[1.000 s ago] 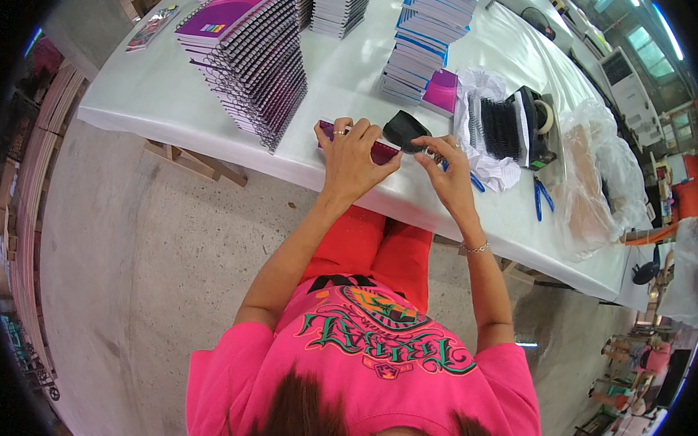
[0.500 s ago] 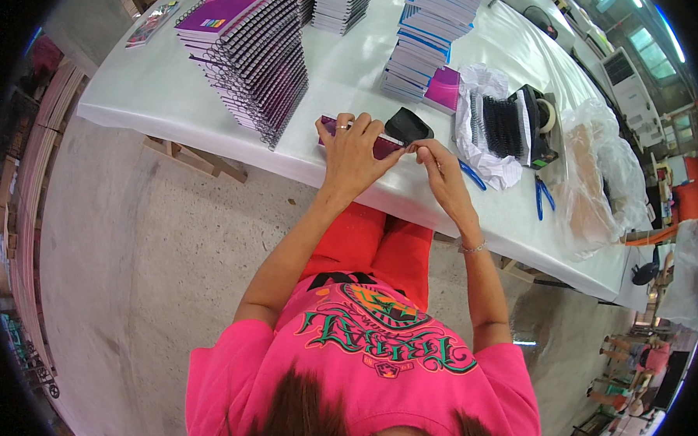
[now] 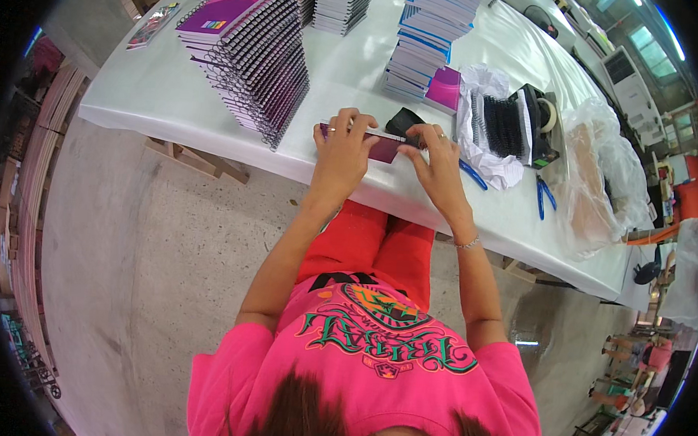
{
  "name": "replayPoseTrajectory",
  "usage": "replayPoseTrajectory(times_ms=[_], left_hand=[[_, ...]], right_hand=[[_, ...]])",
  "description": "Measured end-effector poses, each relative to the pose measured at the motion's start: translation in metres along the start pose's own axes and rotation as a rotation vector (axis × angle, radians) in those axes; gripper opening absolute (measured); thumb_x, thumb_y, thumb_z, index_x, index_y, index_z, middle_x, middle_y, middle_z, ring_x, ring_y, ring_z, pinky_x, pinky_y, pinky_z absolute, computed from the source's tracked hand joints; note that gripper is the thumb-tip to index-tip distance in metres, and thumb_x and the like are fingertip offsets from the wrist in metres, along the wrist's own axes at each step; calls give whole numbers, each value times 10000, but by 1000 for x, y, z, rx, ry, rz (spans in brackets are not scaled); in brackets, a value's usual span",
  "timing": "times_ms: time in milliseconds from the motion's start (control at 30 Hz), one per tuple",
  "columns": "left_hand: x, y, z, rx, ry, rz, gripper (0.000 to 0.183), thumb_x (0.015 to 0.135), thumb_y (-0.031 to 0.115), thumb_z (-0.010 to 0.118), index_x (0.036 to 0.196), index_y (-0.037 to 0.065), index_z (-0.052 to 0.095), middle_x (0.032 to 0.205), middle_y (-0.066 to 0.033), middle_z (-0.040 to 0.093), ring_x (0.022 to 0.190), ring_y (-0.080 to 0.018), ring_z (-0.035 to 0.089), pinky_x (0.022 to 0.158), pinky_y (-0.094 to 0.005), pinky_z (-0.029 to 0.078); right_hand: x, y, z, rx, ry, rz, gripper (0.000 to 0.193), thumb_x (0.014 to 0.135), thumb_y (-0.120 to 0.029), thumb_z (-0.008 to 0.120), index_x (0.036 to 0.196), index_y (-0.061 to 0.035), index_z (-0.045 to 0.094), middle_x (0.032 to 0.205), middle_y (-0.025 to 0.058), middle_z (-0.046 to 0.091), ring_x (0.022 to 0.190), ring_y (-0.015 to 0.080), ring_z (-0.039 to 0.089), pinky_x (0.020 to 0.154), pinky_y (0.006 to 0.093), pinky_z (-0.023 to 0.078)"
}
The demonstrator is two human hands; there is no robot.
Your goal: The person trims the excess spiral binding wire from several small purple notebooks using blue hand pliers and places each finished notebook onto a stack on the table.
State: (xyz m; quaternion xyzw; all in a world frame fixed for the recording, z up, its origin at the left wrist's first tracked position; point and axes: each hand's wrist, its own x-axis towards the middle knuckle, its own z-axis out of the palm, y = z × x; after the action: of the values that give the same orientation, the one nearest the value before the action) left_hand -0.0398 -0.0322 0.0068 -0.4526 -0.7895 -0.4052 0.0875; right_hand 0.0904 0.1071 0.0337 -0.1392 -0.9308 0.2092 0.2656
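Observation:
A small purple notebook (image 3: 384,150) stands close to the table's near edge, its bound edge turned up. My left hand (image 3: 344,151) grips its left part, fingers over the top and thumb on the near side. At its right end, my right hand (image 3: 437,161) has thumb and fingers closed on the corner. Whether a coil wire is between those fingers is too small to tell. Just behind the notebook lies a black curved object (image 3: 403,120), partly hidden by my right fingers. Blue-handled cutters (image 3: 472,174) rest right of my right hand.
A tall stack of purple spiral notebooks (image 3: 254,62) stands at left, a blue-edged stack of books (image 3: 418,61) behind. To the right are black binding coils (image 3: 501,125) on white paper, a tape dispenser (image 3: 546,124), blue pliers (image 3: 545,197) and a clear plastic bag (image 3: 604,174).
My right hand has turned, its fingers going from a pinch at the notebook's end to a hold over its right corner. My left hand has shifted slightly on the notebook.

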Motion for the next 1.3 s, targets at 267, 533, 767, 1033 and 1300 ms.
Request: replayPoseTrajectory(times_ms=[267,533,767,1033,1300], left_hand=[[-7,-5,5,-251,336,-106,533,746,190,797,1172,60,505,1159,-150,433,1068,-332,461,954,-447,382],[-5,-28,-14,-336,33,-125,489,727,192,804,1037,32,461,1025,-132,447,997,-313,476,889,-390,408],[-2,-42,-23,-379,-116,-71,579,684,256,843,1052,42,450,1023,-115,428,1000,-281,463,905,-368,399],[6,-50,-5,-522,-159,-36,996,582,357,918,1326,83,314,1190,-137,397,1144,-277,418,1014,-367,353],[4,-48,-2,-578,-187,-84,1194,550,347,937,1437,89,182,1210,-158,376,1148,-300,419,1018,-404,362]], right_hand=[[7,-7,5,-72,71,-21,158,934,-234,595,917,-81,627,888,73,573,886,276,553,853,416,345],[13,20,-2,223,-106,84,228,908,-171,630,1001,37,628,966,171,577,902,327,581,791,348,458],[9,33,5,469,-280,331,297,933,-245,630,1055,24,597,942,91,570,857,188,576,778,309,476],[11,44,-29,557,-655,291,273,976,-263,523,819,-46,576,1048,55,578,856,139,491,716,276,430],[11,31,-32,222,-462,246,357,953,-326,594,752,-35,543,879,40,553,713,123,471,652,268,412]])
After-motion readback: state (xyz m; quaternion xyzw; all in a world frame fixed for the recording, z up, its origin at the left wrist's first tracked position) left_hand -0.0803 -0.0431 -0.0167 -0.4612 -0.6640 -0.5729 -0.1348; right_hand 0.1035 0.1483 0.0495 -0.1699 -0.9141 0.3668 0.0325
